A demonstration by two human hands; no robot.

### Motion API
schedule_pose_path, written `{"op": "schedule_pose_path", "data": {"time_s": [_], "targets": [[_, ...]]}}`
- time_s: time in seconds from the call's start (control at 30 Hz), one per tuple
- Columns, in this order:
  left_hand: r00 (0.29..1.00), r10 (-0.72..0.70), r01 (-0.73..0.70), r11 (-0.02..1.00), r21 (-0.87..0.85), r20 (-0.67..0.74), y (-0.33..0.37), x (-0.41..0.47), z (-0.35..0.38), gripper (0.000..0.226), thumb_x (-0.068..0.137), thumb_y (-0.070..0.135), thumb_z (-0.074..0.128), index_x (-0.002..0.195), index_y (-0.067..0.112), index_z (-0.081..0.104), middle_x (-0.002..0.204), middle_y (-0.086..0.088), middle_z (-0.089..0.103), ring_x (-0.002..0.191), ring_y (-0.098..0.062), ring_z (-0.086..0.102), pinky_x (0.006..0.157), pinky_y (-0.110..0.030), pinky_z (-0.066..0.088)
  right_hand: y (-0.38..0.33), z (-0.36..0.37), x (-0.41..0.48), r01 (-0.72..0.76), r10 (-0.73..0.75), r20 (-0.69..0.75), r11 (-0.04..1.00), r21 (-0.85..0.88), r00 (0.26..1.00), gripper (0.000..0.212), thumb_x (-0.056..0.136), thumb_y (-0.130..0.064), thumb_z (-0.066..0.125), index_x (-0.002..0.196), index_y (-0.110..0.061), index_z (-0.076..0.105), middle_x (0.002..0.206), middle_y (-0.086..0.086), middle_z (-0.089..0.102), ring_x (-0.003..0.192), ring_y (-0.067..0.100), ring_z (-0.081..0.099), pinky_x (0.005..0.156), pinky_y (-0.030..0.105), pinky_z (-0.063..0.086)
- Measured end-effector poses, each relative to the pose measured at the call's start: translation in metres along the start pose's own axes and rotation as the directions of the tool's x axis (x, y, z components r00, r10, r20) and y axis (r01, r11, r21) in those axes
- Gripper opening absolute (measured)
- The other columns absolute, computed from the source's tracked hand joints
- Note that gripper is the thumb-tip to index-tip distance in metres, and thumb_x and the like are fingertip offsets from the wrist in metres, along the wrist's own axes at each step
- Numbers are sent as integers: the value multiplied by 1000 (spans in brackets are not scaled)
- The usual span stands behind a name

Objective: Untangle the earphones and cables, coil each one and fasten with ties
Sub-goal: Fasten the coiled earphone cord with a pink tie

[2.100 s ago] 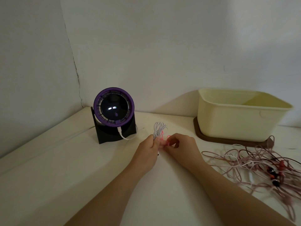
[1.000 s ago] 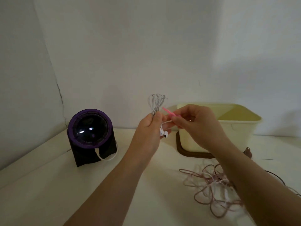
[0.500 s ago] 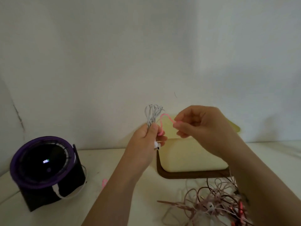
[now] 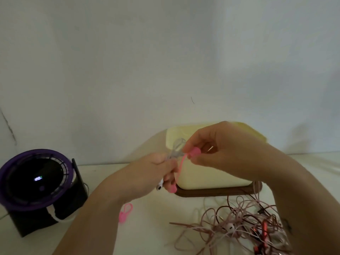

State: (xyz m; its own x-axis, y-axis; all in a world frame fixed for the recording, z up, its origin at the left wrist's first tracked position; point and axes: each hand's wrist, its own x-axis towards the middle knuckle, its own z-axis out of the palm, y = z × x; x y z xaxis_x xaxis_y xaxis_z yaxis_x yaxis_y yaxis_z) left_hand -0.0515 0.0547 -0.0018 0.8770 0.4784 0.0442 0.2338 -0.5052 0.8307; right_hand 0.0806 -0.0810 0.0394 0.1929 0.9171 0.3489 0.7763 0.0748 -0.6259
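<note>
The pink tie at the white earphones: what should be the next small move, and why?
Probably bring the right hand across the coiled white earphones to wrap the pink tie round them. The left hand grips the coil, the right pinches the tie's upper end, and its two ends are apart, so it looks unfastened.

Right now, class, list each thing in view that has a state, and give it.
Left hand: grips the coiled white earphones.
Right hand: pinches one end of the pink silicone tie.
Pink silicone tie: stretched between both hands.
Spare pink tie loop: lying loose on the table.
Pile of pinkish cables: tangled.
Cream plastic tub: open, lidless.
Purple-rimmed round device: display lit.
</note>
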Motion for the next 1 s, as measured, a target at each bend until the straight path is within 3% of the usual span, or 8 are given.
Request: {"op": "schedule_pose_path", "data": {"time_s": [0.17,0.27,0.43,0.6,0.7,0.83,0.9,1.0], "targets": [[982,-37,32,999,25,188,-4,-1,8,31,97,41,42,76,20,48,56,15,45,58,-7,50,62,-24,37,-1,14,3,30,-23,32,978,-205,999,18,89,-20,60,97,-34,68,78,-18,64,75,-3,57,70,13,46],[982,-43,37,999,35,184,-1,-2,9,29,99,34,39,74,21,48,58,13,45,59,-7,49,67,-26,37,1,17,7,26,-25,9,984,-178,1000,16,85,-17,63,89,-33,64,77,-15,65,70,-4,55,65,12,44],[984,-21,8,997,74,177,4,-6,10,33,99,34,39,67,25,45,57,15,45,61,-7,50,68,-25,39,7,21,11,49,-49,7,992,-113,999,10,87,-21,64,85,-31,67,78,-21,64,78,-13,52,72,2,36],[986,-25,14,998,69,165,6,-6,9,32,99,29,38,69,24,46,57,14,44,59,-5,50,69,-24,39,14,28,16,23,-22,33,1000,-18,999,8,89,-25,62,89,-32,65,84,-17,66,79,-8,57,73,9,44],[989,-40,39,999,9,145,6,-5,9,30,99,24,38,70,22,46,57,11,43,58,-7,49,67,-23,37,16,34,18,-16,13,56,998,56,998,10,91,-25,59,93,-33,64,81,-14,64,71,-3,59,71,16,49],[986,-99,115,986,-120,133,3,6,10,30,91,24,38,63,19,47,49,7,42,47,-10,45,60,-26,37,16,36,20,-40,44,-42,996,75,998,17,90,-27,59,105,-30,67,86,-12,66,71,-1,60,71,19,50],[983,-136,160,965,-206,126,5,10,10,33,91,22,34,62,15,47,41,7,41,38,-9,40,54,-26,36,16,36,20,-43,49,-84,997,67,995,20,90,-25,59,108,-30,67,88,-13,66,71,-3,58,68,15,46],[993,-83,99,968,-229,78,10,7,10,39,99,26,25,68,14,45,47,6,40,45,-11,41,60,-26,36,15,37,21,-36,46,-137,997,74,989,21,90,-23,62,108,-30,68,87,-14,67,72,-3,61,67,11,45]]}}
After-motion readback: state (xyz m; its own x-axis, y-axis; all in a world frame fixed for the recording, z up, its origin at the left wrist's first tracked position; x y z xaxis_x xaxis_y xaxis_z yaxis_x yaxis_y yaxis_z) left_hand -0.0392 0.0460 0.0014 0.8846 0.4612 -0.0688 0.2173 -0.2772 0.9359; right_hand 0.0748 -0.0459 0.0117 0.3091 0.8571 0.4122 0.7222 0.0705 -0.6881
